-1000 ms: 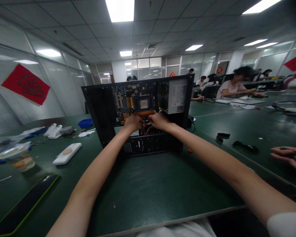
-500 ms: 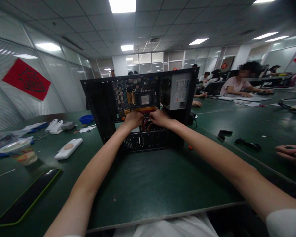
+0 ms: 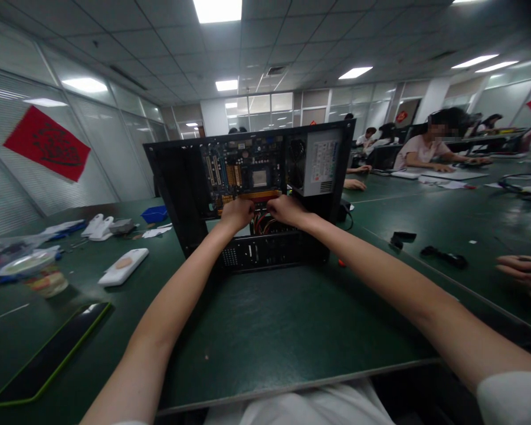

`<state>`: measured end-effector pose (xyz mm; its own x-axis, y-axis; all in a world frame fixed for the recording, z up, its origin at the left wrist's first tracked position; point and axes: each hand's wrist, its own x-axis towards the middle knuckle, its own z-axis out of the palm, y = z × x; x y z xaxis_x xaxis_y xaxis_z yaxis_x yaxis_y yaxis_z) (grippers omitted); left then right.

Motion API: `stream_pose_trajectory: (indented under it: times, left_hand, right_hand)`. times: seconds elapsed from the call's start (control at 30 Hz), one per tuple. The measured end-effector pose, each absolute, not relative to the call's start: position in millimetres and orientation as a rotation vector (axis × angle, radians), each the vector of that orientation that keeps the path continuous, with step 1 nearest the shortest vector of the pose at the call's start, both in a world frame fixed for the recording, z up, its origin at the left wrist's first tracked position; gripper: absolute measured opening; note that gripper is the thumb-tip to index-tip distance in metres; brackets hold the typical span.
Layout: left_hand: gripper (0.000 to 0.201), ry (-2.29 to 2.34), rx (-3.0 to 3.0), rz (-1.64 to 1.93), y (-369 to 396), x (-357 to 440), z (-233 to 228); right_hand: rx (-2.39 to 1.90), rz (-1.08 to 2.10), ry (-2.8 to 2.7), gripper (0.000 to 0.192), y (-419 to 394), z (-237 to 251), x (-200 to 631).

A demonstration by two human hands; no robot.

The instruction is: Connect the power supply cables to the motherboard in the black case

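An open black computer case [image 3: 177, 195] stands on the green table [image 3: 265, 330], its inside facing me. A motherboard [image 3: 243, 171] is mounted in it, beside a grey power supply [image 3: 321, 162] with a fan. Both my arms reach into the case. My left hand [image 3: 236, 213] and my right hand [image 3: 284, 211] sit close together at the orange and yellow slots along the motherboard's lower edge, above a bundle of red and black cables [image 3: 263, 225]. The fingers are curled and pressed there; what they grip is hidden.
A white phone [image 3: 123, 267] and a dark tablet with a green edge [image 3: 48, 354] lie at left, near a food container [image 3: 35, 270] and a blue tray [image 3: 154, 213]. Black parts [image 3: 442, 257] lie at right. Another person's hand [image 3: 524, 273] rests at the right edge. Several people sit behind.
My hands have drawn slightly closer together at the motherboard's lower edge. The view has shifted a little; the case stays put.
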<state>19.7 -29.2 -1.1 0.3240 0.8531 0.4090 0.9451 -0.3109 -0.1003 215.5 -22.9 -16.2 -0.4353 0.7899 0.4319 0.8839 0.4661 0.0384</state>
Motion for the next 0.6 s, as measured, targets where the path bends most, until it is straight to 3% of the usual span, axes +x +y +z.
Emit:
stream_pose_trajectory:
  times: [0.6]
  left_hand:
    - [0.026,-1.634,-2.368,-0.452,-28.3,17.9,3.0]
  right_hand:
    - [-1.473,-0.384,-2.357,0.032,-26.2,-11.4,210.4]
